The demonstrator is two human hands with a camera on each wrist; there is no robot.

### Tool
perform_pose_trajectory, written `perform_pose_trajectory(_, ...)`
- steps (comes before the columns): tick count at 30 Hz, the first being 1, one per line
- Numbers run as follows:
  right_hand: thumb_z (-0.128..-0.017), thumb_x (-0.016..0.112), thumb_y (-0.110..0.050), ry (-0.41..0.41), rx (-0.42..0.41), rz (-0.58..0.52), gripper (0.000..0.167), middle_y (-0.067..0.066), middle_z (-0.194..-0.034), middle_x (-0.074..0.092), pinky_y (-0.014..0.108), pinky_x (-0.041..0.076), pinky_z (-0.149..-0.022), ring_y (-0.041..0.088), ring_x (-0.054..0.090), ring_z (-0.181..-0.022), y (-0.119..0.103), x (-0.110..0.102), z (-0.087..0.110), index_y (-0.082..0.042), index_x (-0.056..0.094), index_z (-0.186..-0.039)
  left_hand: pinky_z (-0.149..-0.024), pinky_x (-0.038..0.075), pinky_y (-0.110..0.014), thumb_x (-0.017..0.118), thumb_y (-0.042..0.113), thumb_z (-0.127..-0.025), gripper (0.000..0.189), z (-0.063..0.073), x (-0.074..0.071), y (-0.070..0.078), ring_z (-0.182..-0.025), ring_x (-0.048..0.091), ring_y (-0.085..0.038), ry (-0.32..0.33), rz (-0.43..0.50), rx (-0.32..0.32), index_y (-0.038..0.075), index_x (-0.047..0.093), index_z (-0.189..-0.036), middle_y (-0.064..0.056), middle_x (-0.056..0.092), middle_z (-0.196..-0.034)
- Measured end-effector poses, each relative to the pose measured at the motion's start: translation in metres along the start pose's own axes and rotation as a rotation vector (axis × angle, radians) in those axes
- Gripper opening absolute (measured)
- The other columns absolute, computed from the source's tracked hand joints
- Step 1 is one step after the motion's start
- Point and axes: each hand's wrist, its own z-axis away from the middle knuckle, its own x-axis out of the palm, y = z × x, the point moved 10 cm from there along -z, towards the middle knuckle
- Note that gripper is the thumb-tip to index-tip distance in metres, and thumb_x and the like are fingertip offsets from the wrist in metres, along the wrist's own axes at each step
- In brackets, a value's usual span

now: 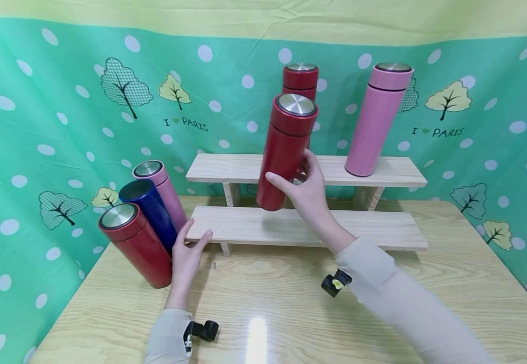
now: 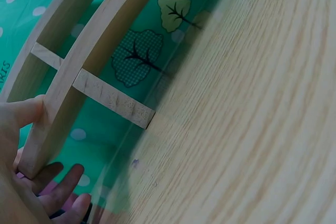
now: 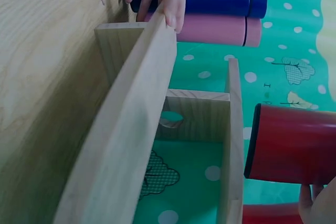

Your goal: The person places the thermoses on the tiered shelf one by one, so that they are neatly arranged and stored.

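Observation:
My right hand (image 1: 310,189) grips a red thermos (image 1: 286,151) with a steel-topped lid, its thumb across the near side. The thermos is held tilted, its base over the lower board of a two-tier wooden shelf (image 1: 254,225); in the right wrist view its dark base (image 3: 252,140) is off the boards. With thumb and fingers, my left hand (image 1: 187,260) holds the left end of the lower board. In the left wrist view, the thumb is on the board's edge (image 2: 50,103) and other fingers are below it. A second red thermos (image 1: 300,78) stands behind the held one, partly hidden.
A pink thermos (image 1: 379,119) stands on the right of the upper board (image 1: 227,167). Left of the shelf, a red thermos (image 1: 138,247), a blue one (image 1: 151,207) and a pink one (image 1: 170,194) stand close together on the wooden table (image 1: 268,293). A green patterned cloth (image 1: 227,65) hangs behind.

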Motion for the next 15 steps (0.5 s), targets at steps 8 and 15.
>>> perform_pose_trajectory(8,-0.082,0.082,-0.018,-0.05,0.039,0.002,0.069,0.003,-0.129,0.055,0.038,0.052,-0.091,0.022,0.055,-0.113,-0.005,0.021,-0.021,-0.015,0.044,-0.14,-0.079,0.043,-0.023,0.073,0.037,-0.091,0.072,-0.001,-0.003,0.002,-0.108,0.055,-0.031,0.014,-0.006,0.01,0.019,0.04,-0.153,-0.013,0.033,-0.156)
perform_pose_trajectory(15,-0.081,0.083,-0.023,-0.053,0.056,0.04,0.072,0.0,-0.129,0.054,0.035,0.052,-0.09,0.019,0.053,-0.115,-0.009,0.034,-0.036,-0.016,0.043,-0.141,-0.09,0.044,-0.036,0.073,0.036,-0.091,0.073,-0.001,0.001,0.0,-0.112,0.055,-0.034,0.0,0.004,0.005,0.019,0.039,-0.154,-0.013,0.029,-0.158)
